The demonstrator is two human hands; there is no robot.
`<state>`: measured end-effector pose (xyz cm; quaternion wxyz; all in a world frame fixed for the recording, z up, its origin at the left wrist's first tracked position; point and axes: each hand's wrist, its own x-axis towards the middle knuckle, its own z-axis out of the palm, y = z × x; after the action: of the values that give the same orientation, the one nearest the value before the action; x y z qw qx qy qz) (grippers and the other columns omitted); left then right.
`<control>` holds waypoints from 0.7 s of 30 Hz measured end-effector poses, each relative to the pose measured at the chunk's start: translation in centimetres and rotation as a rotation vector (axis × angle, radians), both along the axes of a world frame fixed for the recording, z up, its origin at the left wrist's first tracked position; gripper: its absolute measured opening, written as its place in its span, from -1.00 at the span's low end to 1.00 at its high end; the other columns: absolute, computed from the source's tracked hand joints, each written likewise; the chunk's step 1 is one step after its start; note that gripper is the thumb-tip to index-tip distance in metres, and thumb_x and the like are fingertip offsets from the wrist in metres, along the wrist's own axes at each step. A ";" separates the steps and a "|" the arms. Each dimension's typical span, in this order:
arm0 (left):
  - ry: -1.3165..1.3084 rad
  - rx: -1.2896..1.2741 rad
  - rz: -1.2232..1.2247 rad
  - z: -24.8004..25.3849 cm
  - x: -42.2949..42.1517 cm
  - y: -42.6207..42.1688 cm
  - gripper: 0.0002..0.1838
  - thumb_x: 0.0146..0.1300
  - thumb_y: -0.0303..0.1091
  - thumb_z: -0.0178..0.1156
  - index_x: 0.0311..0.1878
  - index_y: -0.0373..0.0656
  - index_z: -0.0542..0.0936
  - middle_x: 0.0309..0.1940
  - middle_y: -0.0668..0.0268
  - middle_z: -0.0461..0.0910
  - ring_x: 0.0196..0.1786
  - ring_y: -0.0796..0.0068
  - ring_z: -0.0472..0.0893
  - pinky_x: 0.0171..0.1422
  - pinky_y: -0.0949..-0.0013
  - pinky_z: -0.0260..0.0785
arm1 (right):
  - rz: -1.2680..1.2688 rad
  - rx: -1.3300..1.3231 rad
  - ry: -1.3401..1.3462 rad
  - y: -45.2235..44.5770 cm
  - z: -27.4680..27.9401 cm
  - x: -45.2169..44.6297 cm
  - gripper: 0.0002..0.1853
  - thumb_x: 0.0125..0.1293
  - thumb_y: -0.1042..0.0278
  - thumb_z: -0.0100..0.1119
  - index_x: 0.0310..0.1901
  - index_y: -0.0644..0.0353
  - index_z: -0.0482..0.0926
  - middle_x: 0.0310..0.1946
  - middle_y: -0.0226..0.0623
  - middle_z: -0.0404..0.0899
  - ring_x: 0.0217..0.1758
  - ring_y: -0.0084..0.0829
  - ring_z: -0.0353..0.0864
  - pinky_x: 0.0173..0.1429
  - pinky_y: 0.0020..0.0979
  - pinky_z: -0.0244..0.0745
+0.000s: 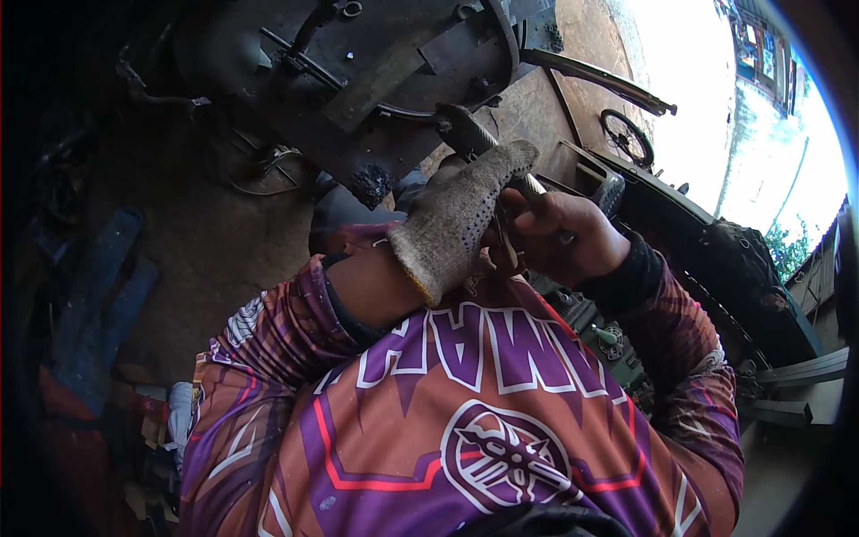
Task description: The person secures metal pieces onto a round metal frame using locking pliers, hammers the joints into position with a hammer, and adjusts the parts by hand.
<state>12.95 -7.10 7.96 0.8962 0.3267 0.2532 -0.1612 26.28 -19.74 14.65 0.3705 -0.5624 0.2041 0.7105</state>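
My left hand, in a grey knitted glove with dark dots, is closed round a ribbed metal bar. The bar slants down to the right, and its lower end comes out beyond the glove by my bare right hand. The fingers of that hand are curled in near the bar's end. A small metallic spot shows between them, but what they grip is too hidden to tell. A thin brownish piece hangs between the two hands, close to my chest.
Ahead is a dark metal worktable with a flat bar, rods and rings on it. A curved metal strip juts out to its right. Farther right are a wheel and a long dark green box. Metal profiles lie lower right.
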 end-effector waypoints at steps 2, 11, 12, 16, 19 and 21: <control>-0.126 0.199 0.110 -0.5 -0.1 -0.7 -0.46 0.31 -0.55 0.11 0.37 -0.07 0.37 0.01 0.22 0.58 0.03 0.40 0.62 0.01 0.34 0.58 | 0.019 -0.002 -0.021 0.3 -0.1 -0.2 -0.66 0.34 0.15 0.11 -0.08 0.28 0.60 -0.10 -0.21 0.64 -0.09 -0.36 0.64 0.16 -0.33 0.48; 0.078 -0.124 0.127 -0.3 0.9 -0.5 -0.52 0.33 -0.50 0.09 0.32 -0.09 0.42 -0.07 0.21 0.59 -0.01 0.35 0.65 -0.07 0.32 0.61 | 0.139 -0.117 -0.042 3.2 1.6 0.9 -0.77 0.36 0.33 0.07 -0.08 0.26 0.59 -0.19 -0.29 0.65 -0.13 -0.37 0.64 0.03 -0.37 0.53; 0.052 -0.068 0.109 -0.5 0.9 -0.6 -0.52 0.32 -0.50 0.10 0.32 -0.09 0.43 -0.07 0.21 0.59 -0.01 0.35 0.65 -0.07 0.31 0.60 | 0.223 -0.142 -0.111 3.3 1.5 0.7 -0.80 0.28 0.38 0.13 -0.12 0.28 0.57 -0.26 -0.29 0.64 -0.18 -0.32 0.64 -0.02 -0.33 0.53; -0.092 0.220 0.080 -1.2 0.5 -0.9 -0.51 0.26 -0.48 0.13 0.29 -0.10 0.43 -0.09 0.20 0.59 -0.03 0.32 0.64 -0.07 0.30 0.59 | 1.214 0.828 -0.721 2.7 0.1 1.7 -0.85 0.23 0.51 0.18 -0.15 0.26 0.59 -0.29 -0.25 0.62 -0.22 -0.25 0.64 -0.15 -0.31 0.51; -0.178 0.400 0.085 -1.8 0.1 -1.0 -0.51 0.23 -0.47 0.16 0.26 -0.10 0.44 -0.10 0.20 0.59 -0.04 0.30 0.64 -0.07 0.28 0.59 | 1.157 0.919 -0.839 2.5 -0.4 1.1 -0.85 0.19 0.59 0.20 -0.18 0.26 0.60 -0.32 -0.20 0.60 -0.25 -0.20 0.62 -0.22 -0.30 0.49; -0.221 0.498 0.087 -2.0 0.1 -1.2 -0.50 0.20 -0.46 0.18 0.25 -0.10 0.44 -0.11 0.20 0.59 -0.04 0.29 0.64 -0.07 0.28 0.58 | 1.154 0.873 -0.848 2.4 -0.2 0.8 -0.85 0.20 0.59 0.20 -0.18 0.26 0.60 -0.32 -0.21 0.60 -0.27 -0.21 0.61 -0.20 -0.34 0.49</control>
<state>13.01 -8.32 5.97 0.8164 0.5416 0.1996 -0.0188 27.13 -17.30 14.49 0.1787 -0.6040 -0.5656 0.5322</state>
